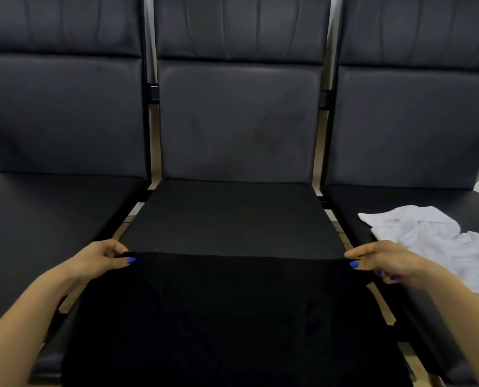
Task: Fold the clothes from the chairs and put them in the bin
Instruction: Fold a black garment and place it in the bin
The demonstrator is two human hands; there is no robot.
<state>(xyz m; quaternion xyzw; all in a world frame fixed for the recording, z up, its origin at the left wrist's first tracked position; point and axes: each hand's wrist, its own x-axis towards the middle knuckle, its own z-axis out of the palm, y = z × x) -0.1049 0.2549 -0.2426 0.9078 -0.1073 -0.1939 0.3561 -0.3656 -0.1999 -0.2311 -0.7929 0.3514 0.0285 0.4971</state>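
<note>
Chairs counted: three, dark padded leather-like seats with tall backs, joined in a row; left chair (pixel 51 219), middle chair (pixel 236 121), right chair (pixel 411 127).
Garments counted: two; one black garment (pixel 232 317), one white garment (pixel 439 238).
Hands counted: two, both bare, nails painted blue.
Left chair: seat bare in the visible part; its near edge is crossed by the left forearm.
Left hand (pixel 100 259): fingers (pixel 112 250) curled, thumb and fingers pinching the left corner of the black garment's top edge.
Black garment: held taut between the two hands at its top edge, in front of the middle chair; the edge runs straight across the seat's front. The cloth hangs down from it towards the viewer and fills the bottom centre of the view. Type of garment cannot be told.
Middle chair: seat visible behind the stretched edge; its front portion is hidden by the black cloth.
Right hand (pixel 383 263): fingers (pixel 355 254) curled, pinching the right corner of the same top edge.
White garment: lies crumpled and unfolded on the right chair's seat, just beyond the right hand, apart from it.
Surface and room: pale floor shows in the gaps between the seats; light wall at the far edges.
Bin: not visible.
</note>
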